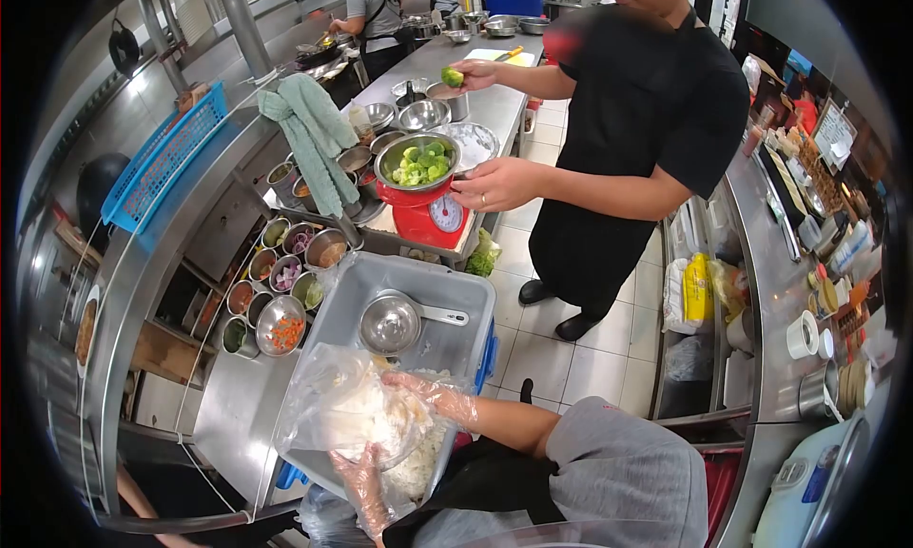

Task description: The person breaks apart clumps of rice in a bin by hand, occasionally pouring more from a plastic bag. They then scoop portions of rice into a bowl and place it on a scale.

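Observation:
Both of my hands wear clear plastic gloves and hold a clear plastic bag [328, 405] with white contents that look like rice. My right hand [423, 396] grips its upper right side. Lower down, my left hand [359, 479] has its fingers on the bag's near edge. The bag is over the near end of a grey tub [475, 305], where loose white rice [416, 472] lies. Farther back in the tub sit a metal bowl [390, 325] and a white-handled utensil [443, 315], its head hidden.
Beyond the tub, a red scale [423, 226] carries a bowl of broccoli [418, 163]. A co-worker's hand [499, 184] is beside it; the other hand [473, 74] holds a floret. Left stand several metal containers and a bowl of diced carrot [286, 334].

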### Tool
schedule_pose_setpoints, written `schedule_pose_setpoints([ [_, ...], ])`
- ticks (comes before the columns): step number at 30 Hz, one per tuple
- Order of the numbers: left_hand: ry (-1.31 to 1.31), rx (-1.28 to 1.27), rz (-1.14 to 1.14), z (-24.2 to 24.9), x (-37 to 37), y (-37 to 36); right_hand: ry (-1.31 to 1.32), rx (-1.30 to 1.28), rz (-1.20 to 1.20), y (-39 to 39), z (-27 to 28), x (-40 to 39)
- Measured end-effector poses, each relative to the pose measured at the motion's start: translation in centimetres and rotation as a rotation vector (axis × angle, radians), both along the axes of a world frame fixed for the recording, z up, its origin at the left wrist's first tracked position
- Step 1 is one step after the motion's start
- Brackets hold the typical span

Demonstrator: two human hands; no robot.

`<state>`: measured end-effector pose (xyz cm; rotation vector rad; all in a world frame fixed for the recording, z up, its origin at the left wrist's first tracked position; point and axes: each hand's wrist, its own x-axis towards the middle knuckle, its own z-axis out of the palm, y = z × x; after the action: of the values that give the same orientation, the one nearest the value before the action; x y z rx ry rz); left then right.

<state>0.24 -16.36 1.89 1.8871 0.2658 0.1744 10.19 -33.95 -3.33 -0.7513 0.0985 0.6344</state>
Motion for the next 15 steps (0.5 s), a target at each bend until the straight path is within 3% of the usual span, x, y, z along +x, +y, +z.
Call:
schedule_pose_setpoints([
  [3,0.157,0.213,0.098,0.8,0.0,-0.7,0.056,0.068,0.041,-0.4,0.8,-0.1],
  [5,0.029,-0.123,0.07,0.9,0.0,-1.1,0.12,0.155,0.098,-0.4,1.8,0.1],
  [6,0.028,-0.121,0.064,0.0,-0.2,-0.1,0.044,0.136,0.127,0.0,2.3,0.6],
  [8,0.27,1.223,-0.258,-2.6,-0.5,3.0,-0.037,0.117,0.146,-0.3,5.6,0.6],
  [9,0.264,1.226,-0.266,-2.7,-0.2,3.0,-0.227,0.09,0.048,-0.7,9.9,-0.7],
  [10,0.045,0.672,-0.117,-2.7,0.0,2.9,-0.412,0.059,-0.05,-1.1,12.0,-1.4],
  [11,-0.155,0.109,0.032,-2.8,0.1,2.8,-0.325,0.442,0.021,0.1,9.4,0.0],
  [12,-0.342,-0.455,0.18,-2.8,0.1,2.9,-0.324,0.442,0.014,0.1,8.4,-0.4],
  [14,-0.293,-0.326,0.229,-2.5,0.3,3.6,-0.248,0.473,0.237,0.2,6.6,-1.3],
  [15,-0.247,-0.211,0.223,-1.4,0.6,3.1,-0.195,0.434,0.21,1.8,4.1,-1.5],
])
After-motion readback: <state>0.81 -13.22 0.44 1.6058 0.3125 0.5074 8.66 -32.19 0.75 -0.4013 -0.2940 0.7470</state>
